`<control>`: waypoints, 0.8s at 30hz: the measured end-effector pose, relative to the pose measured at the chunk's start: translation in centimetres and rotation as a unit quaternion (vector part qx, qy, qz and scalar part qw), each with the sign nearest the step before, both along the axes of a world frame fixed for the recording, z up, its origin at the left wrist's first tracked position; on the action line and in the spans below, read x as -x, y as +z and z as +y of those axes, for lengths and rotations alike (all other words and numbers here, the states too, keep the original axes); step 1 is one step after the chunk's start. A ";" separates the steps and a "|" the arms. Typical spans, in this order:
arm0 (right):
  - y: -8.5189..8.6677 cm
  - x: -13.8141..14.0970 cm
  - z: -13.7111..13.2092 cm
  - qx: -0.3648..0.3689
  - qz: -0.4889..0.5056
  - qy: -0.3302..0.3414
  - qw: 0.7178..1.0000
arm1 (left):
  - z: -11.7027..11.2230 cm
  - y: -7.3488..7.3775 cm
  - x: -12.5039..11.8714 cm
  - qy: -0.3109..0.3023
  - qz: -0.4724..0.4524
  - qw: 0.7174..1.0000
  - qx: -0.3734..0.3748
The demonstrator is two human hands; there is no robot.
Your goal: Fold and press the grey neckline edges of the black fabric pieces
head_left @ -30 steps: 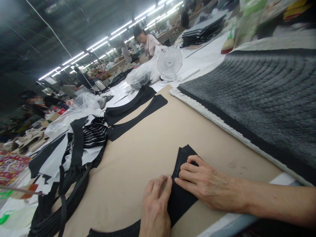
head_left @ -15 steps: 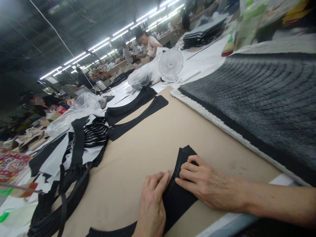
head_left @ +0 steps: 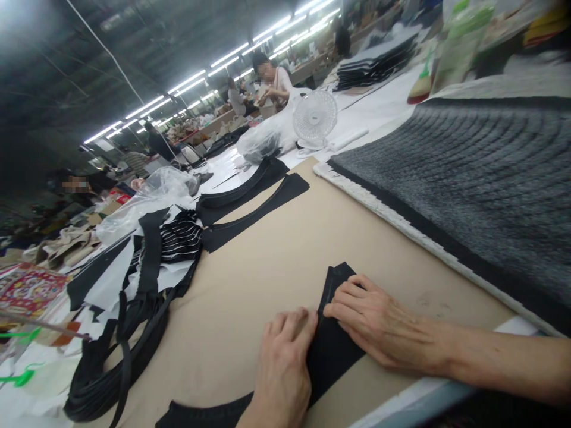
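Note:
A curved black fabric piece (head_left: 334, 356) lies on the tan board (head_left: 250, 297) in front of me, with a narrow strip along its inner edge. My left hand (head_left: 285, 362) has its fingers bunched together at that inner edge. Just across from it, my right hand (head_left: 379, 321) presses curled fingers on the same edge, near the upper end. The two sets of fingertips almost meet. Part of the piece is hidden beneath my hands, and a black end (head_left: 205, 413) shows left of my left wrist.
Two stacks of curved black pieces (head_left: 259, 208) lie farther back. At left is a coil of black strips (head_left: 120, 362) with striped scraps. A dark grey ribbed pad (head_left: 455, 178) borders the right. Behind stand a small fan (head_left: 314, 116) and a glue bottle (head_left: 420, 86). Other people sit farther off.
The view has shifted slightly. My right hand's fingers have lowered and flattened a little on the edge, and my left fingertips have edged nearer to them.

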State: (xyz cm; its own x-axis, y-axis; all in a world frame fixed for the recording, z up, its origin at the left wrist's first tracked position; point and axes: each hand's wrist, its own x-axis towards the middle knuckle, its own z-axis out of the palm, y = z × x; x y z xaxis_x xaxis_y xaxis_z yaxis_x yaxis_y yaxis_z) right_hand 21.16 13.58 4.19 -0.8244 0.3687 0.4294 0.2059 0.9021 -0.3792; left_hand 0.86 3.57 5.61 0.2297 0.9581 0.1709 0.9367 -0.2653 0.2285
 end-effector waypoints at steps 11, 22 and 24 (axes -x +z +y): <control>0.3 0.1 0.3 0.046 -0.017 -0.020 0.999 | -0.2 -0.6 -0.6 0.041 -0.082 0.995 0.045; 0.6 0.0 0.6 0.095 -0.026 -0.065 0.993 | -0.9 0.0 1.2 0.173 -0.231 0.956 0.056; 1.0 0.0 0.8 0.094 -0.040 -0.071 0.992 | -2.6 0.0 3.7 0.242 -0.233 0.942 0.018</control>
